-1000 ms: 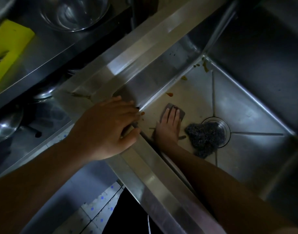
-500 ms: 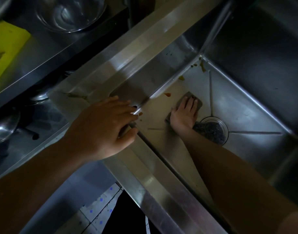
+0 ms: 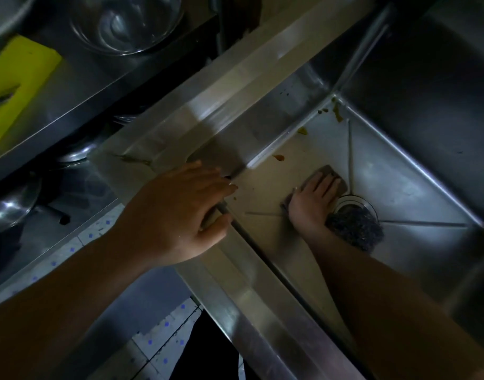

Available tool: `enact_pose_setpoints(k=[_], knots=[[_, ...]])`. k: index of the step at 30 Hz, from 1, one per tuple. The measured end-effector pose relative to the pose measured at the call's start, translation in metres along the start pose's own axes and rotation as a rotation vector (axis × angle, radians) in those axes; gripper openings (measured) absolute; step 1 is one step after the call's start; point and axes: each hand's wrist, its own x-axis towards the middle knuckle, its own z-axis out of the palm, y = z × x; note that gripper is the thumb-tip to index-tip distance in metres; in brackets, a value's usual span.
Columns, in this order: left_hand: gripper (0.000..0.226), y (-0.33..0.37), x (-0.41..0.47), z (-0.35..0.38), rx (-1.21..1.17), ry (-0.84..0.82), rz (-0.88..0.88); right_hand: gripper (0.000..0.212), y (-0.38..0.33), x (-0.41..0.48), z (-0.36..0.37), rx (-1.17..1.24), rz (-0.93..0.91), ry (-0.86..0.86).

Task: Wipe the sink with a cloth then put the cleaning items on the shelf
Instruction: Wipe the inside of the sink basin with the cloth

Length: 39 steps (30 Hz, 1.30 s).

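The steel sink (image 3: pixel 416 187) fills the right half of the view, its floor dotted with orange-yellow food stains (image 3: pixel 279 157) near the left wall. My right hand (image 3: pixel 313 202) lies flat, fingers straight, pressing a grey cloth (image 3: pixel 328 172) onto the sink floor just left of the drain (image 3: pixel 354 204). A dark steel-wool scourer (image 3: pixel 356 229) sits over the drain beside my wrist. My left hand (image 3: pixel 180 212) rests on the sink's front-left rim (image 3: pixel 235 272), thumb hooked at the inner edge.
A steel shelf (image 3: pixel 79 91) at the upper left carries a yellow sponge (image 3: pixel 13 86) and a glass bowl (image 3: pixel 125 23). Metal bowls (image 3: pixel 7 207) sit on a lower level at the left. Tiled floor (image 3: pixel 158 349) shows below.
My right hand has slid the cloth across the sink floor to the right, from near the left wall to beside the drain. My left hand stays on the rim.
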Motion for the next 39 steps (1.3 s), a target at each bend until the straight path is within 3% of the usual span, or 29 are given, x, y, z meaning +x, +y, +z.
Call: enact_pose_setpoints(k=[4,16,22,28,33,39], knots=[[0.048,0.0,0.0,-0.001,-0.001,-0.02,-0.007,0.065,0.008,-0.021,0.02,-0.075,-0.184,-0.062],[0.046,-0.001,0.001,0.003,-0.018,0.015,0.003,0.064,-0.013,0.06,-0.022,-0.09,-0.305,-0.061],[0.047,-0.001,0.001,0.002,-0.009,0.016,0.0,0.063,-0.008,0.025,-0.002,-0.102,-0.336,-0.076],[0.047,-0.001,0.0,0.001,0.001,0.012,-0.008,0.066,0.008,-0.049,0.03,-0.211,-0.643,-0.141],[0.047,-0.001,0.001,0.003,0.009,0.005,-0.015,0.062,-0.002,-0.055,0.032,-0.198,-0.888,-0.146],[0.046,0.001,0.001,0.003,0.023,0.044,-0.001,0.056,-0.015,-0.028,0.027,-0.18,-0.916,-0.078]])
